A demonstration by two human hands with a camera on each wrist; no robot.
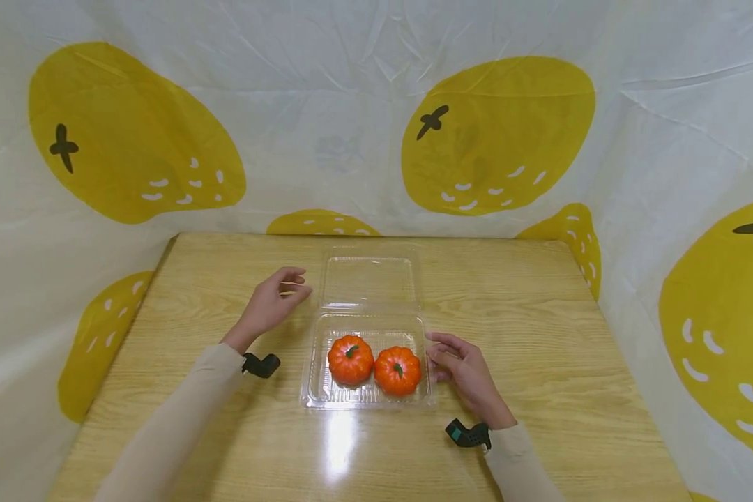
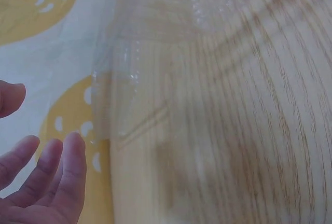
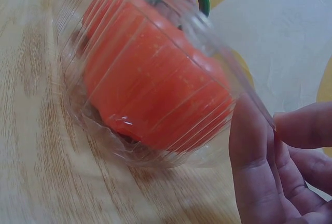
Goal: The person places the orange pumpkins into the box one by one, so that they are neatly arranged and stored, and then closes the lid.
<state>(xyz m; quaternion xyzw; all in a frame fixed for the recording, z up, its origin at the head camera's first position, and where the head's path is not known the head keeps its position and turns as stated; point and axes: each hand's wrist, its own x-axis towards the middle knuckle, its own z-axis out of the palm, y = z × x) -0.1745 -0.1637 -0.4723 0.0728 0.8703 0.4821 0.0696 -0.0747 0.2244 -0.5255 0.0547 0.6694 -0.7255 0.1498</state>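
A clear plastic clamshell container (image 1: 367,323) lies on the table with its lid (image 1: 370,283) folded back flat, away from the person. Inside its base sit two small orange toy pumpkins with green stems, the left pumpkin (image 1: 351,361) and the right pumpkin (image 1: 398,371), side by side. My right hand (image 1: 467,369) pinches the container's right rim between thumb and fingers, as the right wrist view shows close up. Just left of the lid, my left hand (image 1: 268,301) hovers with relaxed, slightly bent fingers and holds nothing.
The wooden table (image 1: 514,300) has raised-looking grain and a bright glare in front of the container. Behind and at both sides hangs a white cloth (image 1: 326,153) printed with large yellow fruit. A dark wrist camera (image 1: 261,364) is strapped to the left wrist, another on the right.
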